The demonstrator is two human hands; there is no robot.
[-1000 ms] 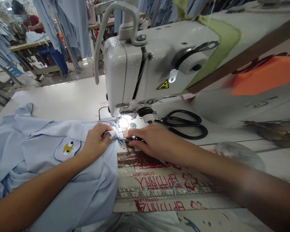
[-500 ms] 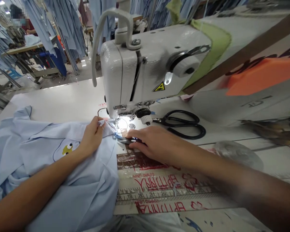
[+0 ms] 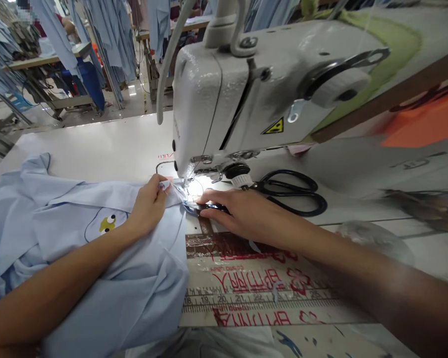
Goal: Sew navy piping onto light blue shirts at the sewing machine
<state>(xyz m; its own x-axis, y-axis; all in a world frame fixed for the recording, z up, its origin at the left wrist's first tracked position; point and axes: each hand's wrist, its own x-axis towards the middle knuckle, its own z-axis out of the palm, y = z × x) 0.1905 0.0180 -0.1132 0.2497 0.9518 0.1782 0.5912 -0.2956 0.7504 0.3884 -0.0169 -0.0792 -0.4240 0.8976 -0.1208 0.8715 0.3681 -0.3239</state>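
My left hand (image 3: 149,203) pinches the upper edge of a light blue garment (image 3: 149,283) just left of the needle area. A yellow-and-white cartoon patch (image 3: 107,223) shows on the cloth beside my wrist. My right hand (image 3: 242,214) is closed round small dark thread snips (image 3: 213,206). Their tips point left and meet the cloth edge below the presser foot; whether the blades are closed cannot be made out. Above both hands stands the head of a white sewing machine (image 3: 196,99), its lamp lighting the stitching spot.
Large black-handled scissors (image 3: 296,191) lie on the machine bed right of the needle. A printed ruler strip (image 3: 254,300) runs along the table's front. An orange piece (image 3: 425,117) hangs at the right. Garment racks and a person at another table are behind.
The snips have shifted slightly against the cloth edge, and their blades show less. Both hands keep their grips. The camera has moved, so the machine head appears larger and farther right.
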